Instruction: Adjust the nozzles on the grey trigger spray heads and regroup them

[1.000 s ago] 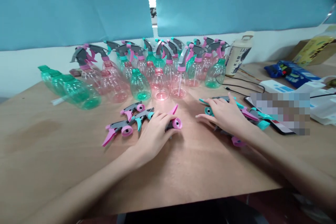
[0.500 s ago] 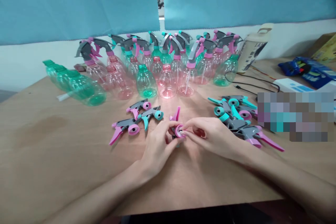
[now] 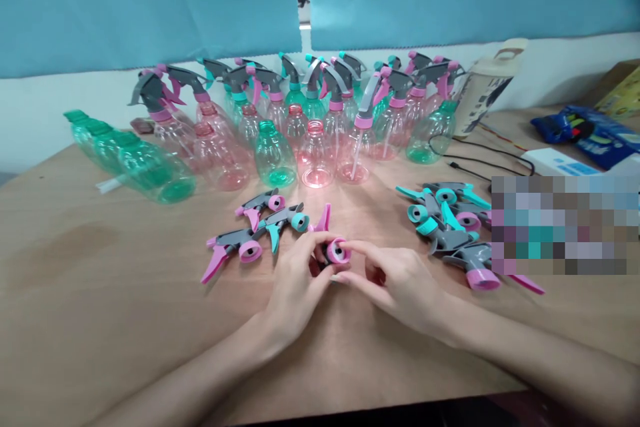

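Note:
My left hand (image 3: 296, 280) grips a grey spray head with a pink collar (image 3: 339, 251), its opening turned up toward me and its pink trigger pointing away. Thumb and index finger of my right hand (image 3: 403, 283) are spread around the collar's right side, the fingertips at its rim; whether they press on it is hard to make out. Left of my hands lie three loose spray heads, one with a teal collar (image 3: 300, 222) and two with pink collars. A pile of teal and pink spray heads (image 3: 453, 237) lies beyond my right hand.
Several pink and green bottles (image 3: 317, 157) stand across the back, many with spray heads on. Green bottles (image 3: 150, 167) are grouped at the left. A pale tumbler (image 3: 483, 97), black cable (image 3: 480, 153) and blue packet (image 3: 595, 137) are at the right. The table's front edge is near my forearms.
My right finger and thumb have moved apart from a pinch at the collar's opening to its rim. The spray head in my left hand has shifted slightly left, with its opening now uncovered.

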`<state>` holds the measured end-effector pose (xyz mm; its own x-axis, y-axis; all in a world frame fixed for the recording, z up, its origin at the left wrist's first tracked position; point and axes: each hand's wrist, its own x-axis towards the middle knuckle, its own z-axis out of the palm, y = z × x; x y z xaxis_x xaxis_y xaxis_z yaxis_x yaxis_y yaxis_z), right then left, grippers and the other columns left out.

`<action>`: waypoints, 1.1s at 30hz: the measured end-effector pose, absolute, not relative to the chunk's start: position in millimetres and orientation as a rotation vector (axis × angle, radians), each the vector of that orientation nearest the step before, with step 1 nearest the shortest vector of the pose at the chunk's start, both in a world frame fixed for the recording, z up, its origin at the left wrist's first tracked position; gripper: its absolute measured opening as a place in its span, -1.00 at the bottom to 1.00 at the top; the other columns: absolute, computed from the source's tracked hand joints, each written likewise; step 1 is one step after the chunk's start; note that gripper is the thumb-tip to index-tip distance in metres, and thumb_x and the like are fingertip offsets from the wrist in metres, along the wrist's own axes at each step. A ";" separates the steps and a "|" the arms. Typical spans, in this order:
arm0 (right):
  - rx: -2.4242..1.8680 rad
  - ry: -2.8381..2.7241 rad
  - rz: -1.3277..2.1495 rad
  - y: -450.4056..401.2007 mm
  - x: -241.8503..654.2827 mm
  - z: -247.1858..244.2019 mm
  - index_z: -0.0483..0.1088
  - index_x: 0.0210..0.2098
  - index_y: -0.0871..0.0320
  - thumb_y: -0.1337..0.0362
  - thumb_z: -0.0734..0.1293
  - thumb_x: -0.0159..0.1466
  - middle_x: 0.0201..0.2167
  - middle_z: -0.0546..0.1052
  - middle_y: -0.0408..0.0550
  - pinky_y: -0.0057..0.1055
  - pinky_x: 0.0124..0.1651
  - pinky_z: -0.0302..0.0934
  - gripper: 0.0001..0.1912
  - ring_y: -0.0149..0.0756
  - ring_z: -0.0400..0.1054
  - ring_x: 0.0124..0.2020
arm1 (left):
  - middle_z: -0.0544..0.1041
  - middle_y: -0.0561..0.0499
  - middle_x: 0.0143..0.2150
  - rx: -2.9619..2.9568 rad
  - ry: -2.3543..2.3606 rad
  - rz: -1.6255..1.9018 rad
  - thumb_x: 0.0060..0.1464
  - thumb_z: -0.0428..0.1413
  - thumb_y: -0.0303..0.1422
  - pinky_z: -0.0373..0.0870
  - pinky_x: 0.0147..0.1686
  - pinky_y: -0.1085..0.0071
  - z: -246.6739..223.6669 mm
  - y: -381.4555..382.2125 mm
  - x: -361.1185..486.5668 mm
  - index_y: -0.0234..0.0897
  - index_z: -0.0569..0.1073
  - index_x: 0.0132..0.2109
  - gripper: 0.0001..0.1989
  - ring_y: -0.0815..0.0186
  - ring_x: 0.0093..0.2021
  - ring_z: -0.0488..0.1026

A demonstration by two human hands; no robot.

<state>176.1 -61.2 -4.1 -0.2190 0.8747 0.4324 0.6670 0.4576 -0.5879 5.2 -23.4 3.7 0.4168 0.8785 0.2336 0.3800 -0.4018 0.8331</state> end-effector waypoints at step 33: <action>-1.005 -2.209 0.334 -45.6 186.5 -4.6 0.34 -0.23 0.20 0.17 0.25 0.30 -0.64 0.33 -0.26 -0.52 -0.53 0.07 -0.80 -0.48 0.18 -0.65 | 0.46 0.03 -0.28 2.076 0.923 0.726 0.08 0.12 -0.49 0.29 -0.34 0.42 -0.8 -23.0 1.2 -0.27 0.41 -0.13 -0.82 0.32 -0.34 0.36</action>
<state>186.5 -45.6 -4.6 -0.4723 0.7417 0.4764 0.5680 0.6693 -0.4790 1.2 -23.0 -0.8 0.5810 0.7909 0.1921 0.3731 -0.4686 0.8007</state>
